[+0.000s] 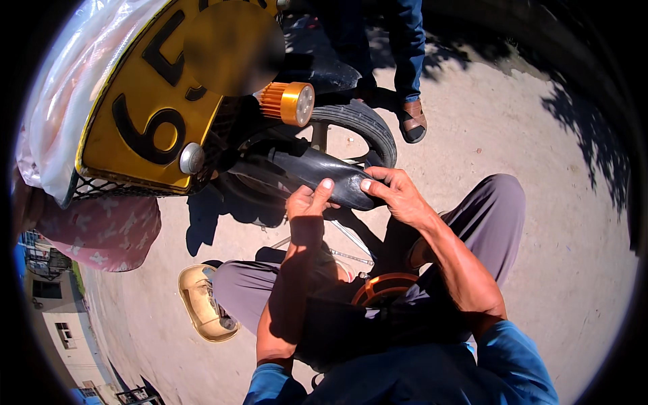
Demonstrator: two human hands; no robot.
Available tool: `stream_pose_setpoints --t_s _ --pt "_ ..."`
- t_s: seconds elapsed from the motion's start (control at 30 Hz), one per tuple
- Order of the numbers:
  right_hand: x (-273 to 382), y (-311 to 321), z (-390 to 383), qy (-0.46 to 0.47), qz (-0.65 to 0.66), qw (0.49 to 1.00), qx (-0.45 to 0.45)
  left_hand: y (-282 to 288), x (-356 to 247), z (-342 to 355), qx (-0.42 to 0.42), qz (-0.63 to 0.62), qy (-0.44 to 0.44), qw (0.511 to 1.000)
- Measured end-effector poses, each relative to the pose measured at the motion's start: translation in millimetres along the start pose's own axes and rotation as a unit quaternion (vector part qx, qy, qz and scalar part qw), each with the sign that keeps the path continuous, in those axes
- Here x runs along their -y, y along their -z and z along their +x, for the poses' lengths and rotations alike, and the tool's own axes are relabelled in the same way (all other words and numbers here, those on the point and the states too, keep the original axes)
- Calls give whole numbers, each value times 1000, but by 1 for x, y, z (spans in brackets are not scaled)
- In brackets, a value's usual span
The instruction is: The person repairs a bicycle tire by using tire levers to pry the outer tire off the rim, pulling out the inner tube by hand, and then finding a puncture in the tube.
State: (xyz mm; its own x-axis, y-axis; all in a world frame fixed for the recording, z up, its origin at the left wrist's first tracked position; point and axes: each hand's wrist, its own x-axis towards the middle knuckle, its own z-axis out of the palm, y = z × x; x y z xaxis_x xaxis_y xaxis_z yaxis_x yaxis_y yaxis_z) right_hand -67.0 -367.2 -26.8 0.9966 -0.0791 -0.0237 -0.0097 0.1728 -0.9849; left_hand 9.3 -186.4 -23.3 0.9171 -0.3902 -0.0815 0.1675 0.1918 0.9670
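Stretched between my two hands is a black rubber inner tube (307,172), shiny in the sun. My left hand (310,199) pinches its near edge, thumb on top. Gripping the right end between thumb and fingers is my right hand (398,192). The tube runs back left over the motorcycle wheel (381,131), whose black tire curves behind it. Part of the wheel and the tube's far end lie in shadow or behind the motorcycle's rear.
A yellow number plate (145,101) and an orange ribbed lamp (290,102) jut out at upper left. A beige tray (192,304) with small tools lies left of my knee. An orange ring-shaped object (385,287) sits between my legs. Another person's sandalled foot (413,121) stands behind the wheel.
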Motion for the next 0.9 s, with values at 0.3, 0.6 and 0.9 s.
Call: stream_pose_setpoints --t_s 0.3,0.6,0.9 --pt "13 -1 -1 39 -24 998 -44 -23 0 -1 75 49 -5 996" --pt "8 8 1 9 77 995 -66 -25 11 -1 44 65 -20 997" --pt "-3 8 5 -38 164 983 -75 -14 22 3 52 135 -20 989"
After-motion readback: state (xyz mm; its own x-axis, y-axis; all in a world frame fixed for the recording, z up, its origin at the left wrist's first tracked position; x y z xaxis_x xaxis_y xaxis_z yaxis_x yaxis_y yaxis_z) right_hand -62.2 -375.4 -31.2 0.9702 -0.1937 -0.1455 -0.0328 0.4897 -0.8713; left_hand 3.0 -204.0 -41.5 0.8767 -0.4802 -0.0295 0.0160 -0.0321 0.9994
